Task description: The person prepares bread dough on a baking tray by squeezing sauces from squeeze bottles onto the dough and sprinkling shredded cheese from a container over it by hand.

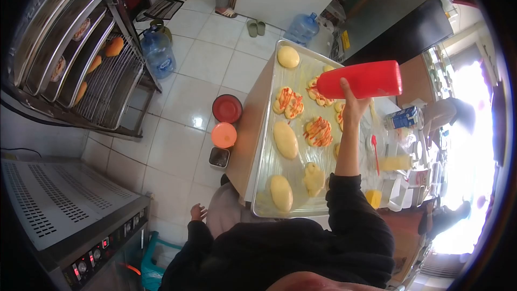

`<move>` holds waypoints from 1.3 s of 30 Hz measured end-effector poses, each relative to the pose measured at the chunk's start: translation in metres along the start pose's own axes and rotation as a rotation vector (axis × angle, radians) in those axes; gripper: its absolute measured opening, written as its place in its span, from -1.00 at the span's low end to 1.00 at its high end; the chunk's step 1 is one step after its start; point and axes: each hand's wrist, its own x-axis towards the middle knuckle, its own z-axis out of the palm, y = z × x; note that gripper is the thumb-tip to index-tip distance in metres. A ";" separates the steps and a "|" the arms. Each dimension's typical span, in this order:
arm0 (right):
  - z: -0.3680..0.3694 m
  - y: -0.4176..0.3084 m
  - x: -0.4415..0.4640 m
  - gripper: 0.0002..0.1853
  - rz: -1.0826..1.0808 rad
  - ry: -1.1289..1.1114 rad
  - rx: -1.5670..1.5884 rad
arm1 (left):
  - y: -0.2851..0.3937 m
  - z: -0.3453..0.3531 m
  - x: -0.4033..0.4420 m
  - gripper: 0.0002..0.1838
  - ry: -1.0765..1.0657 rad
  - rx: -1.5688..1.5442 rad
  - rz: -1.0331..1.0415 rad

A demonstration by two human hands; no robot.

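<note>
red btl (371, 78) in R hand (354, 106), fingers wrapped rd it | above tray (299, 177), far R side | L hand (198, 212) L of tray, fingers slightly apart

Black top (258, 250) with a wrinkled right sleeve (350, 199), greyish-brown lower garment (227, 211).

glaring right side, fisheye-bent edges

Topped dough (313, 95) partly hidden behind red bottle (374, 79).
</note>
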 end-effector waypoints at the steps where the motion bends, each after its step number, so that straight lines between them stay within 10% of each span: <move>1: 0.002 0.002 -0.003 -0.60 -0.006 -0.029 -0.082 | 0.002 0.000 0.000 -0.56 -0.012 -0.002 0.017; 39: 0.016 0.031 -0.031 -0.56 0.133 -0.200 -0.245 | 0.001 0.014 -0.007 -0.54 0.027 0.016 0.015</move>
